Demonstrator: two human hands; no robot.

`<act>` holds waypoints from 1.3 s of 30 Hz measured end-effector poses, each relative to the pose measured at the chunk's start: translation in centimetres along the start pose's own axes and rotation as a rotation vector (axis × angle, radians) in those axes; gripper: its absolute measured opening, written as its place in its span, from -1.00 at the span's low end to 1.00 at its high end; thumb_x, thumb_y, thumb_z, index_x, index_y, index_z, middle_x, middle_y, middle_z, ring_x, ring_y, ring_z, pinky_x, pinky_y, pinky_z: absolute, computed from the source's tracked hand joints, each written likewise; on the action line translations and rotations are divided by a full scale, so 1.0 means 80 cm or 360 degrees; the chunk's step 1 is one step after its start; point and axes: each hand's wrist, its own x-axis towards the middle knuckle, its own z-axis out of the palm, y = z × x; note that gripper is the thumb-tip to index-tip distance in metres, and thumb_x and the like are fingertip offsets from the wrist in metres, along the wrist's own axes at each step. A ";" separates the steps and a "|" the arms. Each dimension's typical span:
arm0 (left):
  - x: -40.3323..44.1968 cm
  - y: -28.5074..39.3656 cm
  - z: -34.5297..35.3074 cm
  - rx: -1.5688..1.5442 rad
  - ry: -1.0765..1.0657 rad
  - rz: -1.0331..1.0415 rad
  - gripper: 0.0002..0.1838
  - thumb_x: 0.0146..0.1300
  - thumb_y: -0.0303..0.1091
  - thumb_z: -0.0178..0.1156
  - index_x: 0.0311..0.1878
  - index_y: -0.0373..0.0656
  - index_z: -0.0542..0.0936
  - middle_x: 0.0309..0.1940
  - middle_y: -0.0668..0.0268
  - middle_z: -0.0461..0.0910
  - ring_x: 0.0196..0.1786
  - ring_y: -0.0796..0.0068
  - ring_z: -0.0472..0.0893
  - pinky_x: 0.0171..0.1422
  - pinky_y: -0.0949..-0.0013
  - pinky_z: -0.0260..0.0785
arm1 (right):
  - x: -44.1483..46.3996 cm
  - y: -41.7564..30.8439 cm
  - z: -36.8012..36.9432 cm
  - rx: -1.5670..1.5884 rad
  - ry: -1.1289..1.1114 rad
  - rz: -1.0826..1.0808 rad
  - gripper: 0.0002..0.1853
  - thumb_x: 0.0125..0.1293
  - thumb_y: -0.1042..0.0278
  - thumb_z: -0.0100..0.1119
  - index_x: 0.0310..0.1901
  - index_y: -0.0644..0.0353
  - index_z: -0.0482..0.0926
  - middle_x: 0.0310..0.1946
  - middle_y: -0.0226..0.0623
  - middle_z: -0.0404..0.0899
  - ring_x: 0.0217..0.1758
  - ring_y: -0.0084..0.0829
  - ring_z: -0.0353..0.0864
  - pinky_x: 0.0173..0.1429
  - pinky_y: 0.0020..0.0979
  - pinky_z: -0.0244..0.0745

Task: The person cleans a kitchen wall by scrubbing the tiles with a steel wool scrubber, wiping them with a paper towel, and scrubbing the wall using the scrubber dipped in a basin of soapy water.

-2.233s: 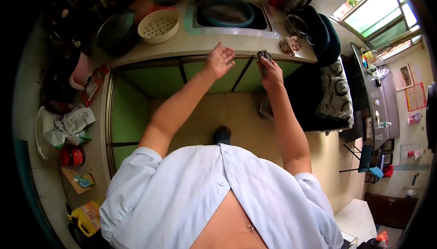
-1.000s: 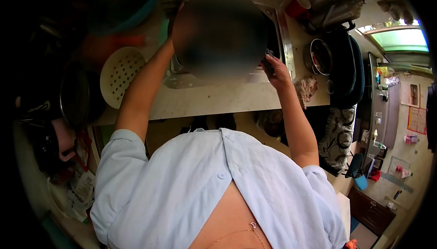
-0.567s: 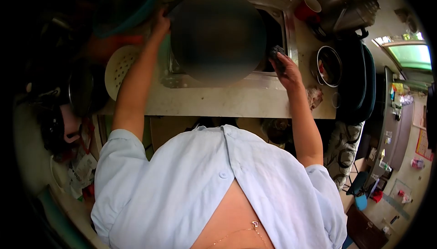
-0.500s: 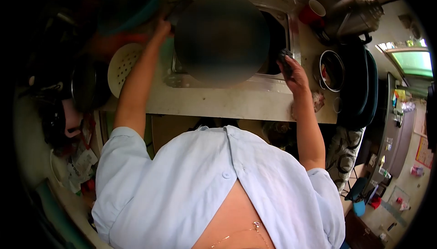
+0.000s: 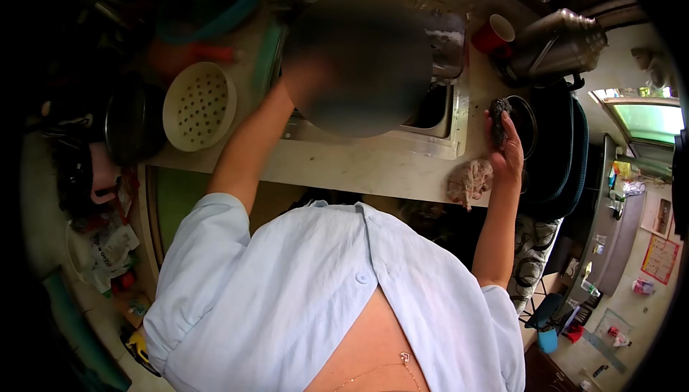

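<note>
Both arms stretch forward — the right hand (image 5: 508,151), fingers up, grips a dark scrubber (image 5: 501,121). The left hand (image 5: 307,76) reaches over the sink (image 5: 459,130) — too blurred for me to tell its grip.

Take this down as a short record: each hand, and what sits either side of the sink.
Right hand: gripping a dark scouring pad, overlapping the metal pot in view
Left hand: at the sink, blurred; hold unclear
Left side: pale perforated colander
Right side: red cup; crumpled rag-like item on the counter
</note>
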 end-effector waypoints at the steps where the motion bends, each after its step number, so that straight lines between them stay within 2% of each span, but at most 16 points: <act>1: 0.007 -0.015 0.015 -0.0086 0.0153 -0.0053 -0.73 0.22 -0.51 -0.17 -0.07 -0.40 0.39 -0.23 -0.03 0.51 -0.13 0.02 0.53 -0.16 0.14 0.51 | -0.006 -0.004 0.002 -0.0012 0.0003 -0.0003 -0.78 0.15 0.54 0.15 -0.15 0.35 0.47 -0.16 -0.18 0.51 -0.04 -0.21 0.51 -0.06 -0.44 0.58; 5: 0.004 -0.072 0.060 -0.0299 0.0092 -0.0201 -0.68 0.27 -0.53 -0.25 0.05 -0.48 0.28 -0.16 -0.07 0.48 -0.07 0.01 0.53 -0.20 0.13 0.55 | -0.025 -0.012 0.007 -0.0029 0.0084 -0.0081 -0.79 0.15 0.53 0.15 -0.16 0.33 0.47 -0.19 -0.19 0.51 -0.05 -0.23 0.51 -0.07 -0.48 0.59; 12: 0.082 -0.116 0.017 -0.0875 0.0065 -0.0663 -0.61 0.23 -0.55 -0.21 0.15 -0.33 0.27 0.02 0.01 0.42 0.03 0.08 0.48 -0.13 0.10 0.52 | -0.034 0.005 0.003 -0.0103 0.0195 -0.0093 -0.84 0.14 0.53 0.16 -0.22 0.31 0.48 -0.24 -0.20 0.54 -0.06 -0.22 0.52 -0.10 -0.50 0.60; 15: 0.070 -0.104 0.023 -0.0905 -0.0057 -0.0985 -0.68 0.23 -0.50 -0.15 0.06 -0.35 0.32 -0.01 -0.05 0.41 -0.08 0.12 0.53 -0.08 0.13 0.52 | -0.036 0.011 0.010 -0.0172 0.0206 -0.0053 -0.76 0.15 0.52 0.16 -0.13 0.25 0.46 -0.21 -0.31 0.51 -0.09 -0.30 0.54 -0.08 -0.52 0.55; 17: 0.058 -0.095 0.032 -0.0920 -0.0145 -0.1198 -0.71 0.23 -0.48 -0.11 0.00 -0.36 0.35 -0.03 -0.08 0.40 -0.15 0.14 0.56 -0.04 0.15 0.52 | -0.035 0.015 0.018 -0.0199 0.0235 -0.0046 -0.76 0.15 0.52 0.16 -0.12 0.25 0.45 -0.20 -0.31 0.51 -0.09 -0.31 0.54 -0.08 -0.53 0.55; 18: 0.054 -0.094 0.035 -0.0928 -0.0148 -0.1197 -0.71 0.23 -0.48 -0.11 0.00 -0.36 0.35 -0.03 -0.08 0.40 -0.15 0.14 0.56 -0.04 0.15 0.52 | -0.036 0.017 0.021 -0.0222 0.0265 -0.0046 -0.75 0.15 0.52 0.16 -0.11 0.25 0.45 -0.19 -0.31 0.51 -0.09 -0.32 0.54 -0.07 -0.53 0.55; 20: 0.048 -0.092 0.044 -0.0845 0.0585 -0.0677 -0.69 0.30 -0.32 -0.13 -0.04 -0.37 0.39 -0.04 -0.07 0.42 -0.15 0.01 0.53 -0.12 0.03 0.53 | -0.034 0.022 0.027 -0.0241 0.0234 -0.0048 -0.75 0.15 0.52 0.16 -0.11 0.25 0.44 -0.19 -0.31 0.50 -0.09 -0.31 0.54 -0.07 -0.53 0.54; 21: 0.052 -0.090 0.042 -0.0848 0.0583 -0.0678 -0.69 0.30 -0.32 -0.13 -0.04 -0.37 0.39 -0.04 -0.07 0.42 -0.15 0.01 0.53 -0.12 0.03 0.53 | -0.034 0.025 0.029 -0.0248 0.0213 -0.0049 -0.75 0.15 0.52 0.16 -0.11 0.25 0.44 -0.19 -0.32 0.50 -0.09 -0.31 0.54 -0.07 -0.53 0.54; 23: 0.055 -0.092 0.032 -0.0337 0.0376 -0.0284 -0.67 0.30 -0.33 -0.14 0.03 -0.33 0.36 0.00 -0.06 0.40 -0.08 -0.10 0.48 -0.09 0.02 0.52 | -0.034 0.030 0.036 -0.0247 0.0235 -0.0039 -0.76 0.15 0.52 0.16 -0.12 0.26 0.44 -0.18 -0.29 0.50 -0.07 -0.31 0.53 -0.07 -0.52 0.53; 27: 0.027 -0.072 0.036 -0.0462 0.0427 -0.0151 -0.66 0.28 -0.35 -0.12 0.08 -0.29 0.34 -0.01 -0.08 0.40 -0.04 -0.16 0.45 -0.11 0.03 0.53 | -0.028 0.032 0.032 -0.0263 0.0090 -0.0031 -0.77 0.16 0.52 0.14 -0.13 0.29 0.43 -0.17 -0.25 0.49 -0.05 -0.31 0.52 -0.06 -0.52 0.53; 31: 0.007 -0.051 0.047 -0.0216 0.0293 -0.0134 -0.65 0.23 -0.47 -0.13 0.10 -0.29 0.32 0.01 -0.07 0.38 -0.06 -0.11 0.47 -0.12 0.05 0.54 | -0.023 0.035 0.026 -0.0228 0.0133 -0.0023 -0.80 0.17 0.52 0.13 -0.15 0.29 0.46 -0.19 -0.25 0.51 -0.06 -0.29 0.53 -0.07 -0.52 0.55; 33: -0.014 -0.041 0.055 0.0160 0.0269 0.0268 -0.61 0.19 -0.54 -0.19 0.12 -0.28 0.30 0.05 -0.03 0.35 -0.09 -0.05 0.49 -0.18 0.12 0.57 | -0.017 0.038 0.024 -0.0235 0.0125 -0.0022 -0.78 0.17 0.51 0.13 -0.14 0.30 0.43 -0.19 -0.25 0.50 -0.06 -0.30 0.52 -0.05 -0.53 0.53; 34: -0.032 -0.036 0.064 0.0165 0.0270 0.0269 -0.61 0.19 -0.54 -0.19 0.12 -0.28 0.30 0.05 -0.03 0.35 -0.09 -0.05 0.49 -0.18 0.12 0.57 | -0.015 0.039 0.022 -0.0210 0.0147 0.0002 -0.78 0.17 0.51 0.13 -0.14 0.30 0.44 -0.19 -0.25 0.50 -0.06 -0.30 0.52 -0.04 -0.52 0.53; 36: -0.066 -0.027 0.087 0.0471 0.0266 0.0622 -0.57 0.09 -0.67 -0.18 0.09 -0.33 0.31 0.02 -0.02 0.35 -0.05 -0.04 0.46 -0.15 0.14 0.57 | -0.012 0.042 0.018 -0.0182 0.0174 0.0016 -0.79 0.17 0.51 0.13 -0.14 0.30 0.44 -0.19 -0.25 0.50 -0.07 -0.29 0.53 -0.04 -0.52 0.52; 37: -0.080 -0.025 0.099 0.0479 0.0260 0.0619 -0.57 0.09 -0.67 -0.18 0.09 -0.33 0.31 0.02 -0.02 0.35 -0.05 -0.04 0.46 -0.15 0.14 0.57 | -0.008 0.044 0.016 -0.0178 0.0154 0.0042 -0.79 0.17 0.51 0.13 -0.14 0.30 0.44 -0.19 -0.25 0.50 -0.07 -0.29 0.53 -0.03 -0.51 0.52; 39: -0.105 -0.026 0.124 0.0773 0.0315 0.1016 -0.55 0.09 -0.67 -0.22 0.11 -0.26 0.29 -0.01 0.05 0.38 -0.08 0.05 0.49 -0.21 0.17 0.58 | -0.005 0.047 0.017 -0.0166 0.0137 0.0059 -0.79 0.17 0.52 0.13 -0.14 0.30 0.44 -0.19 -0.24 0.50 -0.08 -0.29 0.53 -0.02 -0.51 0.52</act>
